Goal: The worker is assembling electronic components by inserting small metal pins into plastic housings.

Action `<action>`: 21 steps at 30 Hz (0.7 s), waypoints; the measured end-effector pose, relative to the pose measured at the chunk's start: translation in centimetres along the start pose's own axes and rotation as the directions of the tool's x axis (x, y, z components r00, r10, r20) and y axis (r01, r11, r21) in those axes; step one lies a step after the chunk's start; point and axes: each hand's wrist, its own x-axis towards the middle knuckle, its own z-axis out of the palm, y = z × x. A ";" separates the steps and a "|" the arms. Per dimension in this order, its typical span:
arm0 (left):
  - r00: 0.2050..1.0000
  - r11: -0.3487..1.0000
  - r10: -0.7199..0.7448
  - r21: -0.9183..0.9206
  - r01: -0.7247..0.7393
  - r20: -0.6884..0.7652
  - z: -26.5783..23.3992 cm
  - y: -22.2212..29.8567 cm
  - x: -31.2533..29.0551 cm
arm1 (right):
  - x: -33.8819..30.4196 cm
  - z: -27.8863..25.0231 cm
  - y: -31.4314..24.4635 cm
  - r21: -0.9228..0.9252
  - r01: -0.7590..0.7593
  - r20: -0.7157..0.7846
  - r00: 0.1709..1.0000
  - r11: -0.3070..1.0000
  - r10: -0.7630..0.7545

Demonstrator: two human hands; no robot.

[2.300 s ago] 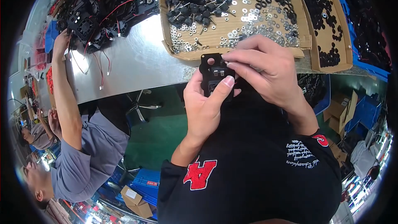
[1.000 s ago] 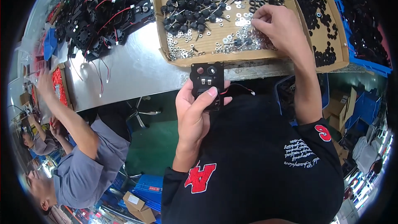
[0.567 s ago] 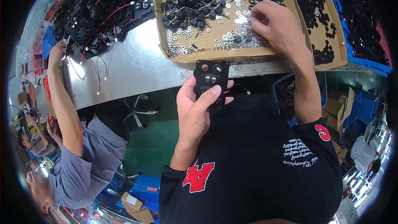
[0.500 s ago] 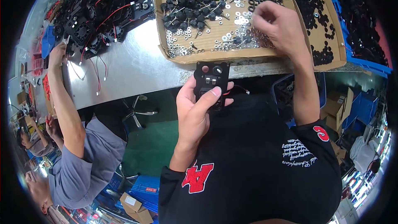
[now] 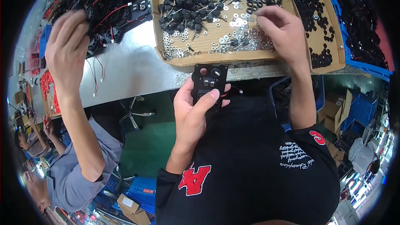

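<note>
Left hand [image 5: 191,114] holds black rectangular plate [image 5: 210,76] in closed grip, long axis forward; right hand [image 5: 285,33] has grip nearly pinched, contents indiscernible, beside silver round metal washers [image 5: 238,22].

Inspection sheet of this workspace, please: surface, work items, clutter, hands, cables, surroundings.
Surface: shiny metal table; cardboard tray on it.
Work items: black panel in hand; washers, nuts and black knobs loose in the tray.
Clutter: black fan parts heaped at left.
Hands: left hand grips the panel; right hand over the tray, fingertip contents unclear.
Cables: red wires across the heap; white plug beside the panel.
Surroundings: co-worker's hand, blurred, at left; blue crate at right.
</note>
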 end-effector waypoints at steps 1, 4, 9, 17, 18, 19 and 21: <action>1.000 1.000 0.000 0.005 0.000 0.000 0.0 0.1 0.0 | 0.2 0.3 -0.3 -0.149 0.125 0.040 0.992 0.981 -0.120; 1.000 1.000 -0.001 0.014 0.001 0.005 0.1 0.1 0.0 | 1.0 1.2 -1.2 -0.430 0.344 0.152 0.939 0.835 -0.308; 1.000 1.000 -0.012 0.005 0.012 -0.009 0.0 -0.1 -0.1 | 2.7 2.4 -1.4 -0.482 0.208 0.234 0.967 0.851 -0.104; 1.000 1.000 -0.025 -0.012 0.025 -0.001 -0.3 0.4 -0.2 | 2.3 2.4 -1.9 -0.574 0.447 0.307 0.894 0.686 -0.326; 1.000 1.000 -0.023 -0.013 0.023 -0.003 -0.2 0.4 -0.2 | 2.0 2.3 -1.9 -0.589 0.438 0.279 0.899 0.680 -0.338; 1.000 1.000 -0.019 -0.007 0.019 0.007 -0.2 0.5 -0.2 | 1.7 2.1 -1.9 -0.588 0.440 0.280 0.898 0.679 -0.339; 1.000 1.000 -0.014 -0.002 0.014 0.016 -0.2 0.5 -0.2 | 1.0 1.9 -1.9 0.084 0.049 0.220 0.973 0.995 -0.067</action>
